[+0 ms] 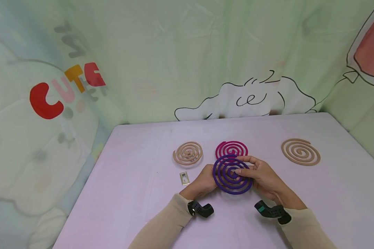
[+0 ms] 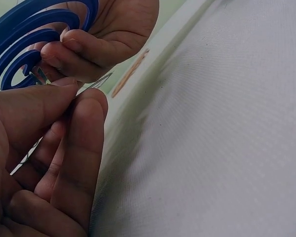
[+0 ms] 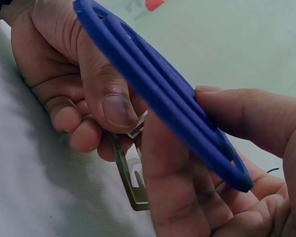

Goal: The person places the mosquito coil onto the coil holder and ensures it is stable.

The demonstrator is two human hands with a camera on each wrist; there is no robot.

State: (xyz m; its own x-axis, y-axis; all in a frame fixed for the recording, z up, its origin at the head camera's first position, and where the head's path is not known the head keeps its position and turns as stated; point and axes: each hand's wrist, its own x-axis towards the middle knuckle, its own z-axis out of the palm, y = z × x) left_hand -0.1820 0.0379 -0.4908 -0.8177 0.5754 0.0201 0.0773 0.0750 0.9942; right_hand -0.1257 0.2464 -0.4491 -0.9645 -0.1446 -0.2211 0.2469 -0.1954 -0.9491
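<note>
My right hand (image 1: 265, 178) holds a purple-blue mosquito coil (image 1: 232, 173), thumb on its face and fingers behind, the coil tilted up above the table. Behind that coil, my left hand (image 1: 205, 180) pinches a thin metal coil stand (image 3: 123, 175) between thumb and fingers. In the left wrist view, a bent-up prong (image 2: 39, 75) of the stand shows close to the coil's centre. The coil hides much of the left hand's fingers and the stand from the head view.
A magenta coil (image 1: 232, 151) lies just beyond my hands, partly overlapped by the purple one. One tan coil (image 1: 188, 153) rests to the left, another tan coil (image 1: 301, 151) farther right. A second metal stand (image 1: 181, 178) lies left of my left hand on the white-covered table (image 1: 137, 180).
</note>
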